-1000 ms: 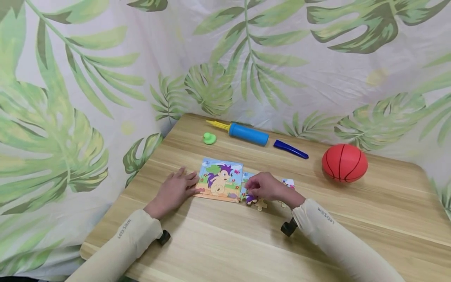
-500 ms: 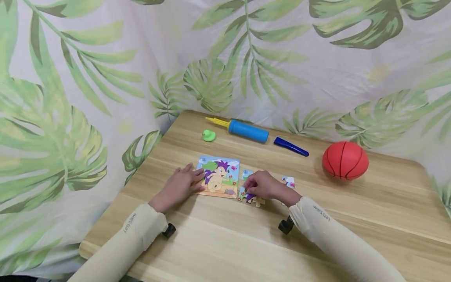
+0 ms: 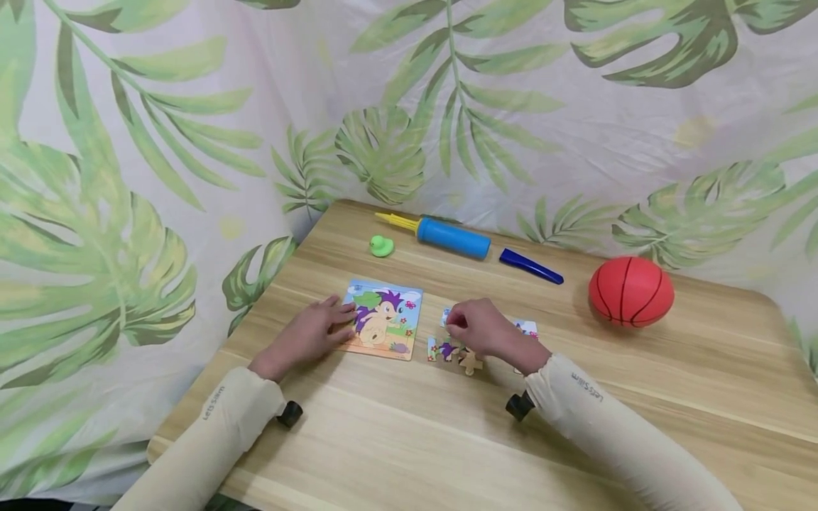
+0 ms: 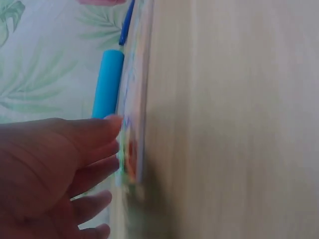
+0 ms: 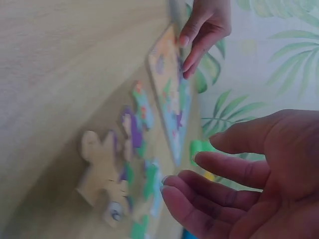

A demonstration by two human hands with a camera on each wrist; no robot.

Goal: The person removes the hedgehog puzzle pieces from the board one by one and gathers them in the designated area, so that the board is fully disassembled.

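A square puzzle board (image 3: 386, 319) showing a purple-haired hedgehog lies flat on the table. My left hand (image 3: 309, 330) rests at its left edge, fingers extended onto the rim; in the left wrist view the fingertips (image 4: 113, 127) meet the board's side. Right of the board lie several loose jigsaw pieces, among them a purple one (image 3: 447, 350) and a tan one (image 3: 469, 362). Over these hovers my right hand (image 3: 482, 330), fingers loosely bent. In the right wrist view, its thumb and fingers (image 5: 224, 167) stand apart with nothing between them. The hand partly hides pieces beneath it.
Behind the board sit a green rubber duck (image 3: 381, 246), a blue hand pump (image 3: 454, 236) with a yellow nozzle, and a dark blue plastic stick (image 3: 530, 266). A red ball (image 3: 631, 292) stands to the right. A leaf-patterned cloth (image 3: 447, 106) hangs behind the table.
The board has slid left with my left hand, widening the gap to the loose pieces. My right hand has shifted slightly back, away from the nearer pieces, uncovering more of them.
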